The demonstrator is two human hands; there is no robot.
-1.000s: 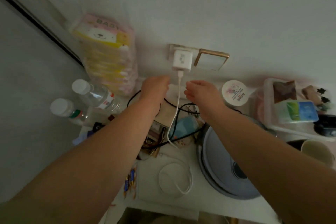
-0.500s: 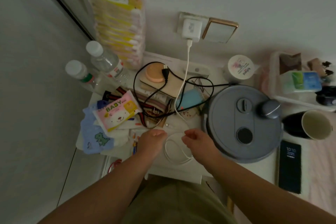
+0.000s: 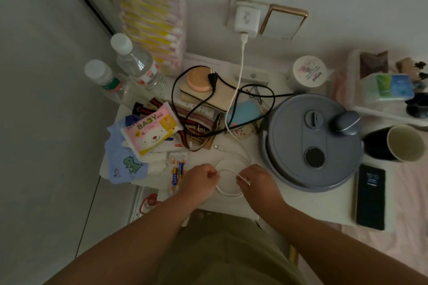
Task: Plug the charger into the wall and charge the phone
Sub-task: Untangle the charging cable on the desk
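A white charger (image 3: 246, 20) sits plugged into the wall socket (image 3: 234, 7). Its white cable (image 3: 238, 81) hangs down over the cluttered table and ends in a coil at the front. My left hand (image 3: 199, 180) pinches the coil's left side and my right hand (image 3: 257, 180) pinches its right side. The cable's free plug (image 3: 217, 147) lies loose on the table just above the coil. A black phone (image 3: 370, 196) with a lit screen lies flat at the right, apart from both hands.
A grey round appliance (image 3: 312, 143) stands right of the coil. A dark mug (image 3: 398, 143) lies behind the phone. Black cord (image 3: 196, 104), baby wipes (image 3: 150, 129), batteries (image 3: 177, 172) and two water bottles (image 3: 136, 65) crowd the table's left and middle.
Both hands came down from the charger at the wall to the front of the table and took hold of the cable coil. The view tilted down, bringing the phone into sight.
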